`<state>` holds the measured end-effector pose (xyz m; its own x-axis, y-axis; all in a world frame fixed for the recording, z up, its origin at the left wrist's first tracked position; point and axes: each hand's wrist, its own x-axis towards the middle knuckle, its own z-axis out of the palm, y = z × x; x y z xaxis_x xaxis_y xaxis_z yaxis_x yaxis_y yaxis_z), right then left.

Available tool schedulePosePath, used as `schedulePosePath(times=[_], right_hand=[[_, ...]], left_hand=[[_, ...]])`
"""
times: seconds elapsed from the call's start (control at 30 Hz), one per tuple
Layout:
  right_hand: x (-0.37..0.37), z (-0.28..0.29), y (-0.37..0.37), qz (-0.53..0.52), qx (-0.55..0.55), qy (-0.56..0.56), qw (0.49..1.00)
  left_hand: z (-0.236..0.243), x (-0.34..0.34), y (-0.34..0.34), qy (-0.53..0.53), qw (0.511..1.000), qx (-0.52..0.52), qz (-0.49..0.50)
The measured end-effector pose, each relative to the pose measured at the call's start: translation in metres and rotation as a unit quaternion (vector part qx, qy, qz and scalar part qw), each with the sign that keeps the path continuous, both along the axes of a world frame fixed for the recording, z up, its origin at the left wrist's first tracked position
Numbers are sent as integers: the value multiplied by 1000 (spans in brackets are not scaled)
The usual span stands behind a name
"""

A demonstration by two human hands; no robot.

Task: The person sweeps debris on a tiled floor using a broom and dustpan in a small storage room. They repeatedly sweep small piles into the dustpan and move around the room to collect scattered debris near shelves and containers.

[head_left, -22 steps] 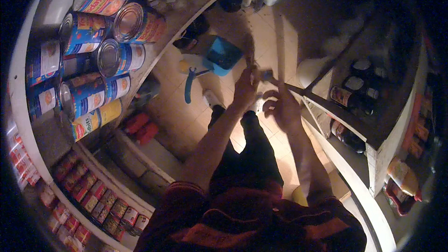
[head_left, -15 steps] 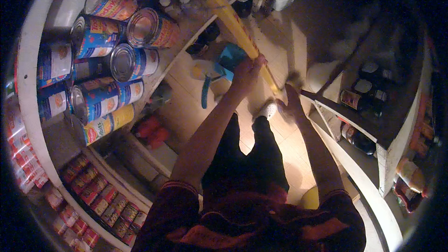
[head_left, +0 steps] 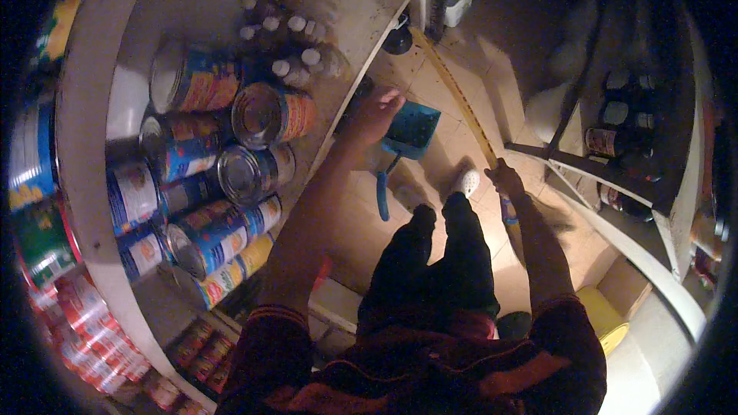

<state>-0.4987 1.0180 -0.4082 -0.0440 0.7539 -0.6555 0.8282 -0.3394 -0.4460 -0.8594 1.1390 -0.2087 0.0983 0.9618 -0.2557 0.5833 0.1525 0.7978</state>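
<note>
My right hand (head_left: 503, 177) is closed round a long yellow pole (head_left: 453, 91), which slants from the far floor back past my right leg. Its lower end lies partly behind my forearm, so what kind of pole it is cannot be made out. My left hand (head_left: 375, 117) holds nothing; its fingers are loosely apart, slightly blurred, beside the left shelf's edge. A blue dustpan (head_left: 413, 132) with dark bits in it rests on the tiled floor just right of that hand. Its blue handle (head_left: 383, 196) points back toward my feet.
On the left shelf (head_left: 355, 19) lie several large cans (head_left: 211, 234), with white-capped bottles (head_left: 296, 24) behind them. Dark bottles stand on the right rack (head_left: 615, 198). A round black object (head_left: 398, 38) sits on the far floor, and a yellow container (head_left: 603, 321) at the near right.
My left hand has let go of the yellow pole and moved left. My right hand now grips the pole, which has shifted right. The dustpan shows more fully as the view has turned.
</note>
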Motion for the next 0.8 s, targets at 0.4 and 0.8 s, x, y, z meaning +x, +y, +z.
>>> schedulePosePath(times=[0.4,0.8], right_hand=[[5,-126,19,-4,26,-176,984],[-22,-163,31,36,38,-181,982]], left_hand=[[-98,0,147,282,939,191,-55],[-207,-25,252,313,878,358,-62]])
